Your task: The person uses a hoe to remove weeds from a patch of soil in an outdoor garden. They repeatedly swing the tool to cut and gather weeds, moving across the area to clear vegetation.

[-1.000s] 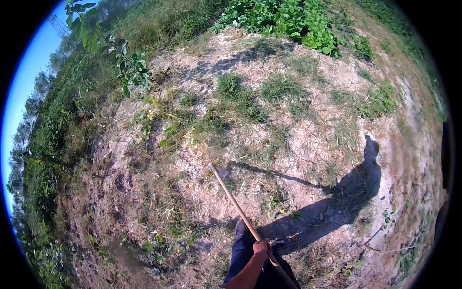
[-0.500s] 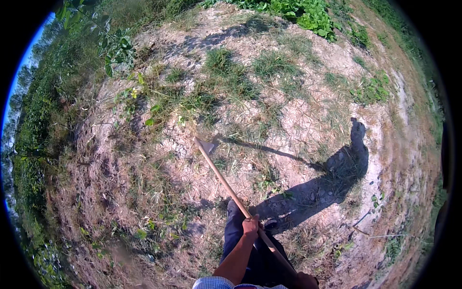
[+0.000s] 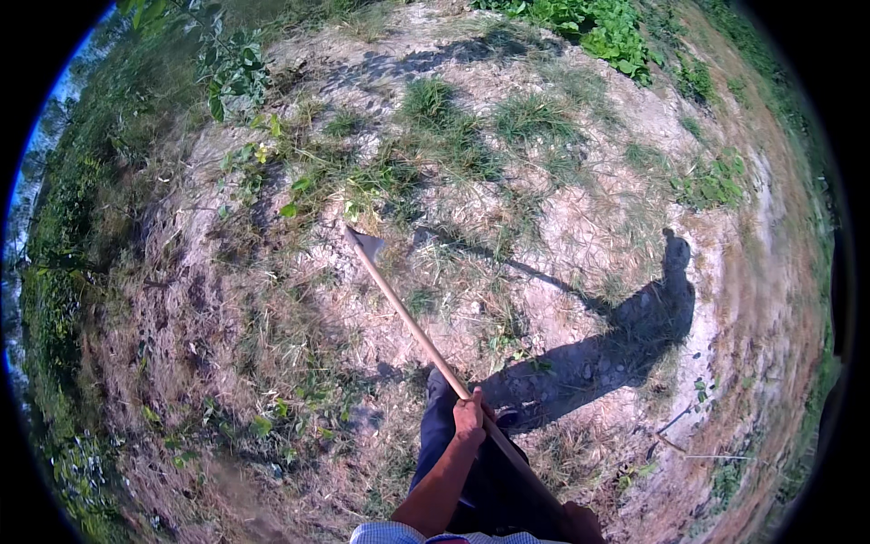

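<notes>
I hold a hoe by its long pale wooden handle (image 3: 408, 324), which slants from my body up and to the left. Its grey metal blade (image 3: 370, 243) is at the far end, over dry soil and short grass. My left hand (image 3: 469, 414) is wrapped round the handle in front of my dark trousers. Lower down, at the bottom edge, my shadowed right hand (image 3: 576, 521) grips the same handle. The hoe casts a thin shadow to its right.
Grass tufts (image 3: 435, 104) and small weeds (image 3: 258, 154) dot the pale soil (image 3: 571, 231). Leafy green plants (image 3: 616, 45) grow at the top, dense shrubs (image 3: 63, 245) on the left. A leafy branch (image 3: 222, 63) hangs at upper left. My shadow falls to the right.
The hoe blade has moved up and left, away from me. My left forearm shows more, and my right hand has come into view at the lower edge.
</notes>
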### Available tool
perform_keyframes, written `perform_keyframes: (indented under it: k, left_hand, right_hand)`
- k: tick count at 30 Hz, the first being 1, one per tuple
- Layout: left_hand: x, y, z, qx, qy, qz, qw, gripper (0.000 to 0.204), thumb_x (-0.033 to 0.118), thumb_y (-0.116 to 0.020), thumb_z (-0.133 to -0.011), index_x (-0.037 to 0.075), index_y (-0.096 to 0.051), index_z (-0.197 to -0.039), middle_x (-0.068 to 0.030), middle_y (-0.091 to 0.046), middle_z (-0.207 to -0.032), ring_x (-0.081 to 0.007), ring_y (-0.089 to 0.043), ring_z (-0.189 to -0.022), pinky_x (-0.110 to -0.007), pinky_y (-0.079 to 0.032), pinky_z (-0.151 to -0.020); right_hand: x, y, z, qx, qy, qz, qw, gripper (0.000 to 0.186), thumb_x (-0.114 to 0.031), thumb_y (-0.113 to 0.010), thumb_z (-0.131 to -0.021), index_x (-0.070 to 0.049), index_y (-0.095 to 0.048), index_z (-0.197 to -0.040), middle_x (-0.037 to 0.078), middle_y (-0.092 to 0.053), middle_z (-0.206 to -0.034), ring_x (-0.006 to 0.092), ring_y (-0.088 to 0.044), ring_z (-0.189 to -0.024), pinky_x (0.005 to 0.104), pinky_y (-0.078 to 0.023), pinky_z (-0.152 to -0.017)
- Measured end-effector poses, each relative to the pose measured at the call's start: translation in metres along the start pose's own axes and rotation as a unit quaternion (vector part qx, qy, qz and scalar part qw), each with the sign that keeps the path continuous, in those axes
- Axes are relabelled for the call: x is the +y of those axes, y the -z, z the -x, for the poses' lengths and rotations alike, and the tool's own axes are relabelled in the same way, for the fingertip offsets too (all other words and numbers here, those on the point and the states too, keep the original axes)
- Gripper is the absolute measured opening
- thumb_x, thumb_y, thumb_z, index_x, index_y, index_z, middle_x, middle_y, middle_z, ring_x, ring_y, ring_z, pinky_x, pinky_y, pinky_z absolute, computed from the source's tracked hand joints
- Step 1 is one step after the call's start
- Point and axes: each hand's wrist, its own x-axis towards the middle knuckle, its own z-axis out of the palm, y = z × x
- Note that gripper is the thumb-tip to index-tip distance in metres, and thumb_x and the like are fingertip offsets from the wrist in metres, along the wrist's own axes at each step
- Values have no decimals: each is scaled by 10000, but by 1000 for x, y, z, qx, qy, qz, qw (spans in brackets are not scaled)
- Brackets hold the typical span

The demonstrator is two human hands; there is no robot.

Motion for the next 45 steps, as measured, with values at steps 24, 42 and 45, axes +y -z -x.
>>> perform_keyframes:
  k: [24,42,45]
  left_hand:
    - [45,0,-20,34,-6,7,999,249,204,-589,-853,48,-488,-687,-81,-491,-532,-205,-511,-426,-339,-480,-425]
    - [-66,0,3,-8,146,-49,988,211,124,-625,-809,4,-500,-688,-110,-520,-568,-234,-548,-448,-374,-481,-423]
    - [-36,-8,-1,-32,96,-24,995,235,140,-639,-807,24,-483,-675,-86,-481,-568,-225,-535,-459,-371,-491,-439]
  right_hand:
    - [-20,7,-10,8,30,-2,1000,373,-408,-494,-840,-39,-544,-862,190,-632,-714,394,-633,-722,497,-489,-656]
    - [52,-7,43,-47,-64,-7,997,390,-467,-604,-744,-91,-563,-839,149,-641,-746,362,-636,-729,464,-502,-665]
    - [33,10,40,-2,-27,-34,999,389,-457,-611,-746,-85,-568,-851,153,-643,-767,359,-636,-730,464,-501,-664]
